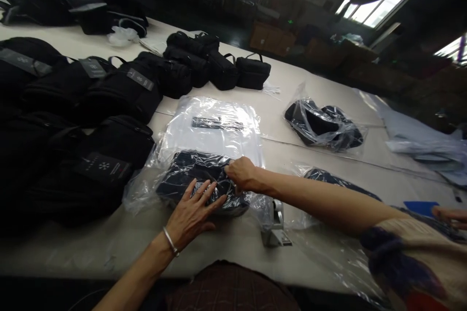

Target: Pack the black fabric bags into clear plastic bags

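Observation:
A black fabric bag (191, 167) lies in front of me inside a clear plastic bag (206, 143), whose flat upper part spreads away over the table. My left hand (195, 211) rests on the wrapped bag, fingers spread. My right hand (242, 174) is closed at its right side, gripping the plastic; the fingertips are partly hidden. Just right of the parcel stands a tape dispenser (276, 228). A dark label strip (218, 123) shows through the plastic.
Black backpacks with tags (105, 167) crowd the left, and small black cases (253, 72) stand behind. Another plastic-wrapped black item (323, 124) sits at the back right. Under my right forearm lies a further wrapped item (337, 178). Another person's hand (450, 215) shows at the right edge.

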The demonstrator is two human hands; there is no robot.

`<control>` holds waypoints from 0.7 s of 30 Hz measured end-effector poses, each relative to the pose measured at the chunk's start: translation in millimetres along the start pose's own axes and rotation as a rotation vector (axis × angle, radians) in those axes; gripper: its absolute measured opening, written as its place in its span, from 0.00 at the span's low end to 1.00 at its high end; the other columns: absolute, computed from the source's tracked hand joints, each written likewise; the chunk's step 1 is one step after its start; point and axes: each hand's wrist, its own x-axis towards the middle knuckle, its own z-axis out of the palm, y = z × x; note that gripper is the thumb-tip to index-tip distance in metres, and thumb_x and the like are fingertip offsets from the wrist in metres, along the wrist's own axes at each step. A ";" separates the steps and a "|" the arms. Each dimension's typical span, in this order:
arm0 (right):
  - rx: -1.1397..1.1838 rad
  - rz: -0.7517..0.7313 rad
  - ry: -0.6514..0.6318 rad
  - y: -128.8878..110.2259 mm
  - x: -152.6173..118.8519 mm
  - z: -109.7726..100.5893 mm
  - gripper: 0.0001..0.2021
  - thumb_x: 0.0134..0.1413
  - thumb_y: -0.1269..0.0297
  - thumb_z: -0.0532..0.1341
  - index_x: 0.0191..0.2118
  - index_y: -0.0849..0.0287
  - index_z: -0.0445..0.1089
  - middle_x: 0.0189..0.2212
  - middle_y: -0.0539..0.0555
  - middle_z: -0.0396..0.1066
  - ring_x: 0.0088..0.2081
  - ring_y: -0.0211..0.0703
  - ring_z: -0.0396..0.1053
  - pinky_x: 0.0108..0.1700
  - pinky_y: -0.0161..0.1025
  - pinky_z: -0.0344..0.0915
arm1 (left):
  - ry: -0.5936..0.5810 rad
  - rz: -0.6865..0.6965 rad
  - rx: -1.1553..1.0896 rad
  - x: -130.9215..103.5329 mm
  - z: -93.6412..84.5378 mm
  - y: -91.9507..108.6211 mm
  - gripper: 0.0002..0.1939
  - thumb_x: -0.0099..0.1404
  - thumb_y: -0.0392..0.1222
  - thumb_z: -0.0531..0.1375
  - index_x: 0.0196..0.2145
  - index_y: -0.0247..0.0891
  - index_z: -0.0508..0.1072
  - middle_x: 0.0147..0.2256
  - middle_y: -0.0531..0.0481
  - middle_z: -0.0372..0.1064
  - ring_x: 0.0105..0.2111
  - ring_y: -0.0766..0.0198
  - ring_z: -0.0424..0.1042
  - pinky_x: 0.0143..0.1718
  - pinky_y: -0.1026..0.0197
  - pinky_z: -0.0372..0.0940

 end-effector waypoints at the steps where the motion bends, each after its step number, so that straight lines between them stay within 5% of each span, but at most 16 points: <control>1: -0.059 -0.004 -0.032 3.2 -3.3 -3.1 0.25 0.25 0.61 0.78 0.35 0.60 0.74 0.34 0.62 0.76 0.34 0.59 0.75 0.35 0.48 0.70 | -0.005 0.000 -0.008 -0.1 0.1 0.1 0.47 0.52 0.66 0.66 0.65 0.58 0.54 0.65 0.44 0.57 0.64 0.46 0.56 0.65 0.37 0.46; 6: -0.031 -0.057 -0.001 41.4 -18.6 -16.8 0.38 0.32 0.52 0.76 0.52 0.58 0.68 0.52 0.63 0.69 0.45 0.59 0.73 0.45 0.50 0.69 | -0.020 -0.008 -0.040 -1.2 0.1 -0.4 0.47 0.53 0.65 0.66 0.65 0.60 0.52 0.66 0.45 0.54 0.65 0.47 0.53 0.65 0.37 0.44; 9: 0.162 0.011 0.120 66.1 -26.8 -5.7 0.49 0.34 0.46 0.74 0.64 0.55 0.57 0.66 0.64 0.52 0.62 0.68 0.57 0.58 0.61 0.59 | -0.028 -0.014 -0.045 -2.1 0.4 -0.9 0.47 0.53 0.65 0.66 0.66 0.60 0.51 0.66 0.46 0.54 0.66 0.48 0.52 0.66 0.37 0.43; 12: 0.457 0.087 0.133 78.4 -32.1 17.7 0.56 0.35 0.45 0.73 0.69 0.56 0.48 0.70 0.65 0.42 0.68 0.66 0.44 0.64 0.63 0.50 | -0.036 -0.012 -0.036 -2.1 -0.1 -1.1 0.47 0.53 0.65 0.65 0.66 0.60 0.51 0.66 0.46 0.54 0.66 0.48 0.52 0.66 0.38 0.42; 14: 0.648 0.160 0.204 84.6 -37.0 31.9 0.53 0.38 0.47 0.73 0.68 0.59 0.50 0.69 0.66 0.46 0.67 0.63 0.47 0.65 0.59 0.51 | -0.034 -0.014 -0.025 -1.2 -1.3 -1.2 0.47 0.53 0.66 0.65 0.66 0.60 0.51 0.66 0.46 0.55 0.65 0.48 0.53 0.66 0.38 0.43; 17: 0.830 0.408 0.498 98.8 -62.2 45.9 0.42 0.45 0.51 0.69 0.65 0.60 0.57 0.64 0.65 0.56 0.62 0.58 0.59 0.60 0.54 0.59 | -0.010 -0.015 -0.017 0.9 -4.0 -1.1 0.46 0.53 0.67 0.64 0.65 0.60 0.53 0.65 0.46 0.56 0.65 0.47 0.55 0.66 0.39 0.43; 19: 0.853 0.574 0.640 106.8 -97.1 55.5 0.32 0.47 0.53 0.67 0.57 0.60 0.66 0.57 0.63 0.67 0.55 0.55 0.68 0.56 0.50 0.63 | 0.021 -0.008 -0.023 2.1 -6.1 -1.3 0.45 0.54 0.67 0.64 0.65 0.58 0.54 0.64 0.46 0.57 0.64 0.47 0.57 0.66 0.40 0.43; 21: 0.894 0.682 0.605 106.0 -142.4 70.6 0.20 0.49 0.53 0.64 0.44 0.61 0.74 0.42 0.59 0.76 0.44 0.50 0.73 0.49 0.45 0.67 | 0.057 0.009 -0.029 2.9 -8.2 -2.3 0.44 0.57 0.64 0.63 0.66 0.54 0.53 0.64 0.44 0.58 0.63 0.47 0.58 0.66 0.40 0.45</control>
